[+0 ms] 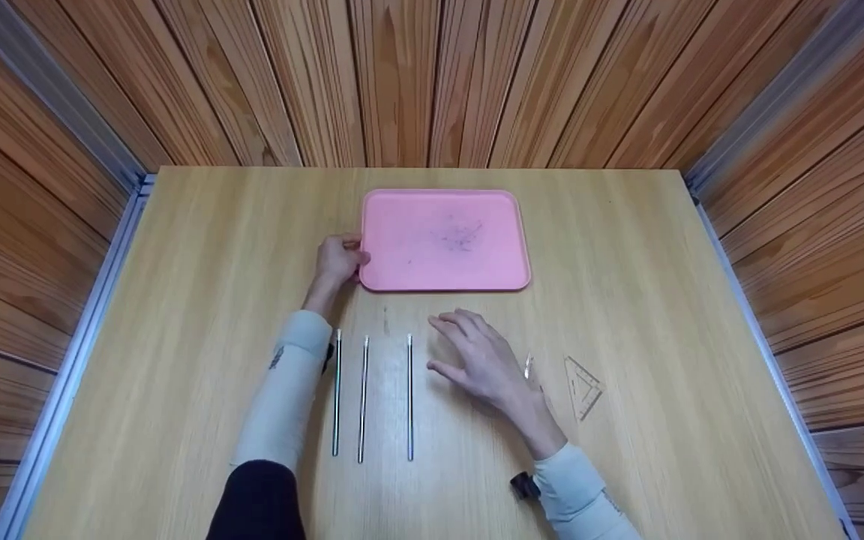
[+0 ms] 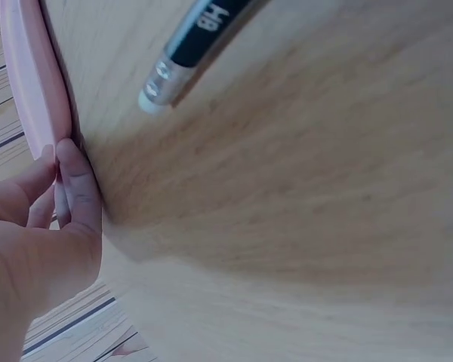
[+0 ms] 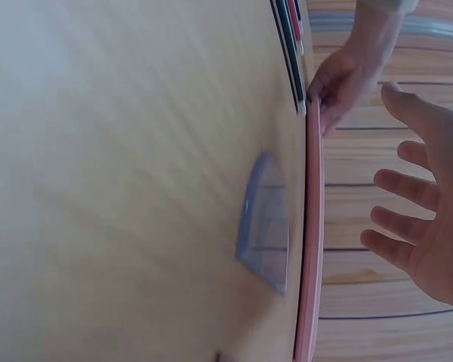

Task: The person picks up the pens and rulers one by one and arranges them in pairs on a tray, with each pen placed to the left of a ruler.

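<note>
My left hand (image 1: 340, 259) pinches the left rim of a pink tray (image 1: 417, 225), thumb above and fingers at the side. The left wrist view shows the fingertips on the tray's edge (image 2: 41, 83), with an HB-marked pencil (image 2: 200, 34) close by. My right hand (image 1: 481, 360) hangs over the table with spread fingers, holding nothing. Left of it lie three pencils (image 1: 410, 397), roughly parallel, eraser ends toward the tray. Partly hidden behind the right hand is a clear protractor (image 1: 528, 366), whose curved shape (image 3: 264, 219) shows in the right wrist view.
A clear triangular set square (image 1: 584, 388) lies on the wooden table (image 1: 672, 315) to the right of the protractor. Dark scribble-like marks show on the tray's surface. Wood-plank walls (image 1: 417, 82) with metal corner posts enclose the table at the back and sides.
</note>
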`<state>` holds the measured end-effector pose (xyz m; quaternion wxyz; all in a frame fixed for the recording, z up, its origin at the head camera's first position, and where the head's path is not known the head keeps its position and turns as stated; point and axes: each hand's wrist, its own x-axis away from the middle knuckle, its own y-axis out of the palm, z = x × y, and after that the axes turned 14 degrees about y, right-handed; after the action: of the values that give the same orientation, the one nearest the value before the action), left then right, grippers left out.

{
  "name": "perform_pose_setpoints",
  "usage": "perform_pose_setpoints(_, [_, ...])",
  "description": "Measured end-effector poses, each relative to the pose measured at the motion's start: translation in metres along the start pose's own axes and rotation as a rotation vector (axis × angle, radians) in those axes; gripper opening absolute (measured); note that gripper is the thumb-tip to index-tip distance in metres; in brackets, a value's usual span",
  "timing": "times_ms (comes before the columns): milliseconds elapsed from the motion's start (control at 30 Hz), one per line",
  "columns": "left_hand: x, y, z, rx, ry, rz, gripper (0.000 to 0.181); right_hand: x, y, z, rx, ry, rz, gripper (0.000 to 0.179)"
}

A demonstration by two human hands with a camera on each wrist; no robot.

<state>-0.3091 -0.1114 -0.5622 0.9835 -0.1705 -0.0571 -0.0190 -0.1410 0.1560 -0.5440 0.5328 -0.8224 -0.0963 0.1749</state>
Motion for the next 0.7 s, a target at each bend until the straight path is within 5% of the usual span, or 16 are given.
perform_pose_setpoints(700, [0.004,-0.009,-0.001,0.094,-0.014,-0.037,0.041,-0.013,0.027,-0.067,0.102,-0.177,-0.081,0.048])
